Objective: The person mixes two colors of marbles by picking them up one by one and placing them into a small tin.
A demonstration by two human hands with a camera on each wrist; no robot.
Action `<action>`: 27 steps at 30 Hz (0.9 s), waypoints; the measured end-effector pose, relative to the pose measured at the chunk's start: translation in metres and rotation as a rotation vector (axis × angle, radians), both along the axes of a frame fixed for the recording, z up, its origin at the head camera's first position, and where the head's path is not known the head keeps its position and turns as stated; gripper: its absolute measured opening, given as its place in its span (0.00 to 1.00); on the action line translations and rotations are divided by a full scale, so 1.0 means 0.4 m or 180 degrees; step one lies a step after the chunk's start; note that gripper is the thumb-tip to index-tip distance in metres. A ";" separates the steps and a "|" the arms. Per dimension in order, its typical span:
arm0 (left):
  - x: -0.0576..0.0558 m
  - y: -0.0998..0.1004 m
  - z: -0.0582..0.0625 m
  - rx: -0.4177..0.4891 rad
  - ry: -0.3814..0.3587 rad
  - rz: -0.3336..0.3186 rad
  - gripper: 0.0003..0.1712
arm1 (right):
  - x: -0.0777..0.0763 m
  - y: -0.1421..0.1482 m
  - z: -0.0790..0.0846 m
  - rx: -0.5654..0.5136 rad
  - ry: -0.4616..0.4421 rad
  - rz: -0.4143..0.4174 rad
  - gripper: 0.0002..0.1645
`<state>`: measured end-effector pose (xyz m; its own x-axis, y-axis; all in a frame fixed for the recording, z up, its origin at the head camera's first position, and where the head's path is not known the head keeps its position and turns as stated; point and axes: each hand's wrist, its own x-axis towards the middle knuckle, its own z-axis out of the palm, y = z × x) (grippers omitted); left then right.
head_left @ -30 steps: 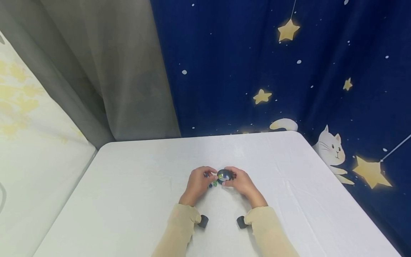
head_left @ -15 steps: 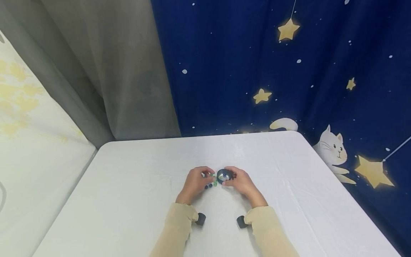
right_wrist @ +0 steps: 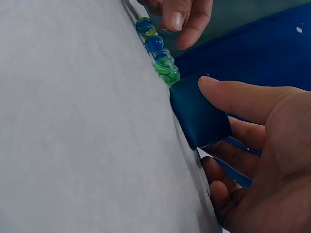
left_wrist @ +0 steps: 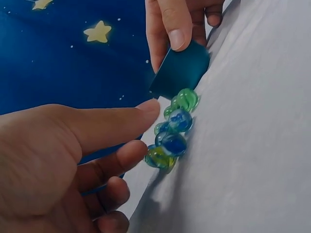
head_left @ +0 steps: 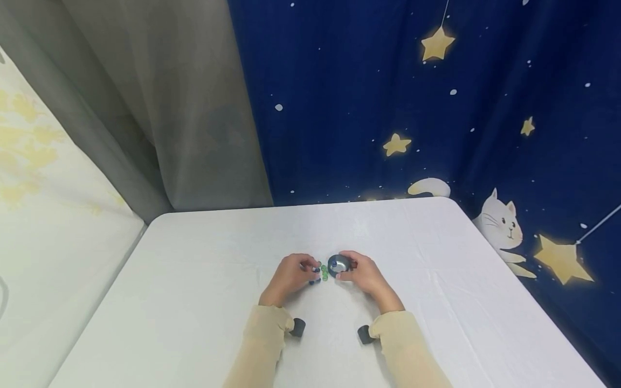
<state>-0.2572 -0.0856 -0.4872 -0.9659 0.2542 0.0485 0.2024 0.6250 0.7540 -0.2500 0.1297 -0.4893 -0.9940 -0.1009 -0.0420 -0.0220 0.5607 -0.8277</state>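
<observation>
Several glass marbles (left_wrist: 173, 144), blue, green and yellow-streaked, lie in a cluster on the white cloth between the hands. My left hand (head_left: 291, 274) is at their left side. Its thumb and forefinger stand apart beside the marbles, with nothing gripped between them in the left wrist view. My right hand (head_left: 365, 274) grips a small cup (right_wrist: 199, 114), teal outside and silvery inside, by its right side, thumb on the near rim. In the head view a dark blue marble (head_left: 334, 263) shows inside the cup. The cup's mouth faces up, close to the green marbles (right_wrist: 170, 73).
A white cloth covers the table (head_left: 204, 280). Behind it hang a grey curtain (head_left: 204, 108) and a blue star-patterned curtain (head_left: 339, 108). Black wrist-worn pieces (head_left: 298, 327) stick out from both sleeves above the table.
My left hand has drawn back leftward from the cup to the marbles, uncovering more of them. The marble in the cup has shifted about. My right hand and the cup stay nearly still.
</observation>
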 end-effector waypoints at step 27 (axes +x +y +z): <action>-0.001 -0.049 -0.001 -0.0238 -0.0202 -0.0003 0.13 | 0.001 -0.003 0.001 0.0022 -0.0002 -0.0013 0.36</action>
<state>-0.2577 -0.1053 -0.4877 -0.9662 0.2558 -0.0321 0.1562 0.6799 0.7165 -0.2498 0.1284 -0.4887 -0.9944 -0.0966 -0.0432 -0.0192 0.5666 -0.8238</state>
